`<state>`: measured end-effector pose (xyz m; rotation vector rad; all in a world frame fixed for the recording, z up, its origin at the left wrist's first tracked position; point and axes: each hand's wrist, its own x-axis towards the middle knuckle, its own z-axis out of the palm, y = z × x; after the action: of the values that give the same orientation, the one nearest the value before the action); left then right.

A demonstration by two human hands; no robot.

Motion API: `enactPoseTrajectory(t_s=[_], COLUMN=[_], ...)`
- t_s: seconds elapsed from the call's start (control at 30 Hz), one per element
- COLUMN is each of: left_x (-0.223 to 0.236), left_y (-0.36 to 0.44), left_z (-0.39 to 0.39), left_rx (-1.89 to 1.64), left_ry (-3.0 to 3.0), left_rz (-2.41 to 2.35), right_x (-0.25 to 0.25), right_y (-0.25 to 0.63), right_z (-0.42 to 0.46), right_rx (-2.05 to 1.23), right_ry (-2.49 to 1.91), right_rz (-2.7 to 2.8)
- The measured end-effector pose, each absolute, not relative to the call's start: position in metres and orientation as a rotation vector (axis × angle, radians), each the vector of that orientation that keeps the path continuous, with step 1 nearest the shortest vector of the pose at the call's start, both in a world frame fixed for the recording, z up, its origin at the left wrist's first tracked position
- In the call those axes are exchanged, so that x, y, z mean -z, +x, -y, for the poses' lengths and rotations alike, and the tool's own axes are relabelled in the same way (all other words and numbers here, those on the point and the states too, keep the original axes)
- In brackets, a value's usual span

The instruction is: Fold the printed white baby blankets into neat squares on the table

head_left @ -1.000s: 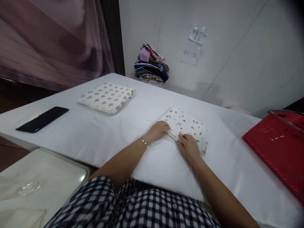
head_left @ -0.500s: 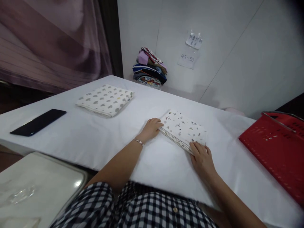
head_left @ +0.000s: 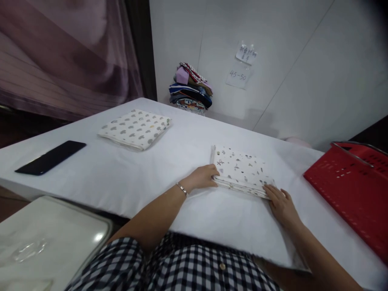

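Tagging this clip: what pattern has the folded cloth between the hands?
White cloth with small, scattered, mostly greyish motifs; clearest in head view.

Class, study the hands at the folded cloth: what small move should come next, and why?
Probably press the folded cloth's near edge flat: the left hand and right hand are at its near corners, and several stacked layers show between them.

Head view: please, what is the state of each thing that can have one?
Small-print cloth: folded, lying flat
Left hand: fingers at cloth's near left corner
Right hand: fingers on cloth's near right corner
Grey-print cloth: folded, lying flat
Fabric pile: stacked
Paper signs: hung up
Red basket: contents, if any, unseen
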<state>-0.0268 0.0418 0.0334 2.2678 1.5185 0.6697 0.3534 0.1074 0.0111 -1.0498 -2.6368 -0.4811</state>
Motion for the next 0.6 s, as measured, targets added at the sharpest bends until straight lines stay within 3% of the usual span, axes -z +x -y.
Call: enactPoseTrajectory(t_s=[0.3,0.6], left_x=[-0.029,-0.031], left_y=[-0.039,-0.043], left_z=[-0.047,-0.047], left_rx=[-0.788,-0.754], left_ry=[2.004,1.800], left_rz=[-1.362,-1.393], right_x=[-0.022,-0.044], right_y=[0.336,0.216], right_z=[-0.093,-0.075], right_rx=[0.377,-0.220], right_ry=[-1.096,-0.725], right_rz=[2.657,2.561])
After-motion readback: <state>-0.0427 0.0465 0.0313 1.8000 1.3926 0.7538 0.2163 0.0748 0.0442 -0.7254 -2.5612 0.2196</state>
